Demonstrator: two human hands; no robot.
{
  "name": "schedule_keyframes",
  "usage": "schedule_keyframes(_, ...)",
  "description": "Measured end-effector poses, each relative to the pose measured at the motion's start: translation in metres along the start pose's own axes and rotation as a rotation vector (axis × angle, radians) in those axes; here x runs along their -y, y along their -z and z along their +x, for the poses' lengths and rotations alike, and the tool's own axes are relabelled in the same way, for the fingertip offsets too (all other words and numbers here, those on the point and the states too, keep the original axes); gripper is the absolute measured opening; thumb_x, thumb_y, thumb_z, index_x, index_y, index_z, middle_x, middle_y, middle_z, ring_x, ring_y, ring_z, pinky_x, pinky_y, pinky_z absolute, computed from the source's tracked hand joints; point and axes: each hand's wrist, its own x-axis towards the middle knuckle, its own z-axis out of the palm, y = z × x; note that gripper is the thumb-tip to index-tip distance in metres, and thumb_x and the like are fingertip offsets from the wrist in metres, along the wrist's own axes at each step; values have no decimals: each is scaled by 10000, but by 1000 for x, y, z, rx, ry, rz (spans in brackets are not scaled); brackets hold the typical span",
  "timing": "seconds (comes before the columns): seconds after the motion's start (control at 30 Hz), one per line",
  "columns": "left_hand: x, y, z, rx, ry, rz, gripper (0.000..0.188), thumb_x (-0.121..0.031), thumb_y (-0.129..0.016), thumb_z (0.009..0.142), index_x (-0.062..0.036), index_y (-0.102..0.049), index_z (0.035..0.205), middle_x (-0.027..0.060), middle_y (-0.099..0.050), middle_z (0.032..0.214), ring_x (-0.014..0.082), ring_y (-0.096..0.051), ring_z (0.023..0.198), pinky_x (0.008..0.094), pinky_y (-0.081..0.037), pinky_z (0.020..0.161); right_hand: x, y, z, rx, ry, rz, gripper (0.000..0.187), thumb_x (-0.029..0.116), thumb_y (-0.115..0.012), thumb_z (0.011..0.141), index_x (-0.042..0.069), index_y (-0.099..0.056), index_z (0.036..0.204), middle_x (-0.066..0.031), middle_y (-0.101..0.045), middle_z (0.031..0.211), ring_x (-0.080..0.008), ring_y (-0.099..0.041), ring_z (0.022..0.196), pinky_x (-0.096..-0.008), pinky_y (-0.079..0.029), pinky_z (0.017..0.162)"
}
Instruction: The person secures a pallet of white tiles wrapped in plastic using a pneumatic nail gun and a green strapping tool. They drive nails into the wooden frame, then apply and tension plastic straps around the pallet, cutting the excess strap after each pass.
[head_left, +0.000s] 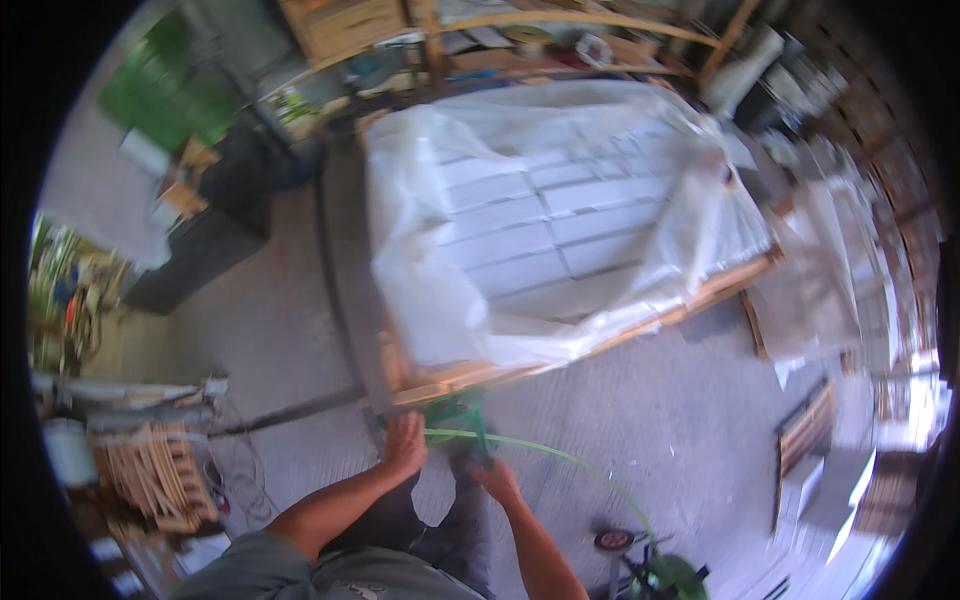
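Observation:
My left hand (406, 445) is closed at the end of a light green strap (545, 447), just below the near left corner of a wrapped pallet. At the lower end of a blurred green tool (478, 418) with a bar-like arm, my right hand (496, 481) is closed. The tool's exact kind cannot be made out. From my hands the strap curves right and down to a green reel (675, 578) on a wheeled stand. Clear plastic film (425, 290) covers the stacked white packs (505, 225) on the wooden pallet (440, 385).
A second wrapped stack (810, 270) stands to the right. White boxes (840, 490) and a small pallet (805, 430) lie below it. At the lower left are wooden slats (155, 475). A wooden shelf (570, 18) runs along the back, and a dark channel (290, 411) crosses the floor.

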Motion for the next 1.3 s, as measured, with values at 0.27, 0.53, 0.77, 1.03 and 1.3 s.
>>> schedule_keyframes(0.27,-65,32,-62,956,426,-498,272,-282,-545,831,-39,-659,874,220,-648,984,378,-626,915,470,-469,780,38,26,-58,-568,254,-232,266,183,-643,802,31,-629,1020,-125,-658,940,-256,-638,797,-363,-504,727)
schedule_keyframes(0.53,-88,13,-73,521,-83,-1013,279,-338,-510,891,-89,-611,968,175,-644,840,380,-627,758,475,-476,693,183,42,-68,-486,534,-141,180,138,-614,843,22,-629,980,-120,-648,861,-246,-628,725,-354,-508,673)
schedule_keyframes(0.77,84,48,-113,376,310,-831,243,-297,-550,867,-69,-632,864,167,-652,812,371,-625,774,486,-469,692,263,-23,-36,-512,694,-419,325,162,-635,823,23,-548,1104,-160,-575,1114,-342,-550,1004,-438,-453,864)
schedule_keyframes(1.03,370,48,-270,358,807,-395,157,-201,-624,764,-59,-680,802,164,-681,853,345,-659,830,465,-518,725,290,-113,-2,-828,593,-815,377,154,-643,782,30,-506,1111,-166,-526,1085,-369,-431,1106,-491,-371,948)
schedule_keyframes(1.3,505,52,-412,430,1402,-570,258,-189,-526,793,11,-686,770,203,-677,780,379,-665,795,456,-531,764,301,-119,4,-771,518,-803,415,125,-610,753,-2,-459,1118,-206,-497,1092,-403,-400,1129,-525,-362,971)
